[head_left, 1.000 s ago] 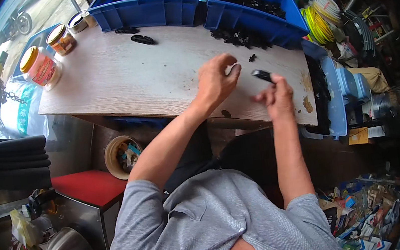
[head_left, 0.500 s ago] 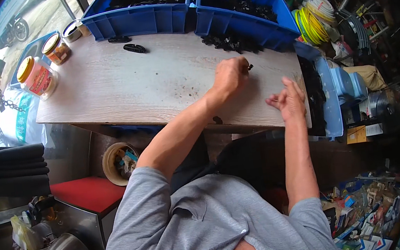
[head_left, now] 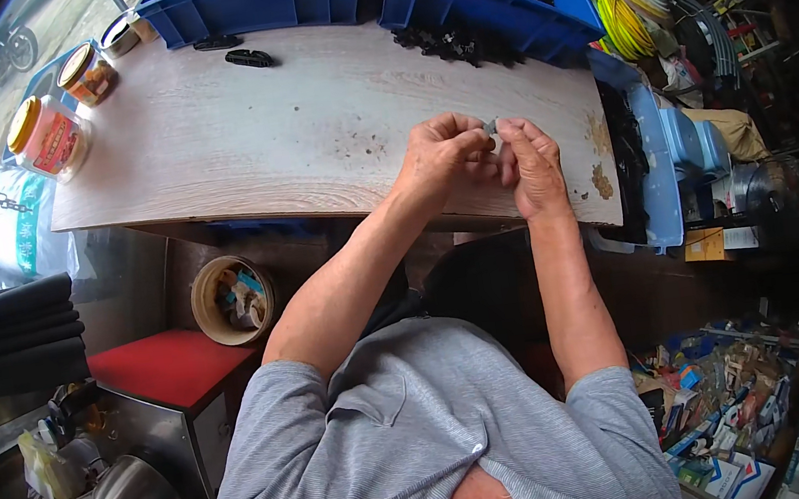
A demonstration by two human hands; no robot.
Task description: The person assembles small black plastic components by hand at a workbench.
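Above the right half of the light wooden table (head_left: pixel 234 140), my hands meet at the fingertips around a small dark greyish part (head_left: pixel 491 126). My left hand (head_left: pixel 443 155) pinches it from the left side. From the right, the thumb and fingers of my right hand (head_left: pixel 533 161) close on it too. Most of the part is hidden by my fingers, so its exact kind cannot be made out. Beyond my hands, a loose heap of small black plastic parts (head_left: pixel 453 45) lies along the front of a blue bin. Two longer black slotted pieces, one nearer (head_left: pixel 250 58) and one farther (head_left: pixel 217 42), rest at the table's back left.
Two blue bins, a left one (head_left: pixel 256 6) and a right one (head_left: pixel 499 9) holding black parts, line the back edge. Jars (head_left: pixel 49 140) stand at the left. A light blue tub (head_left: pixel 658 180) adjoins the right edge. Below the table sits a round waste bucket (head_left: pixel 209 315).
My right hand has moved left from the table's right side, its fingers going from spread to pinching. My left hand has turned toward it, bringing the small part between both. The view has shifted slightly.
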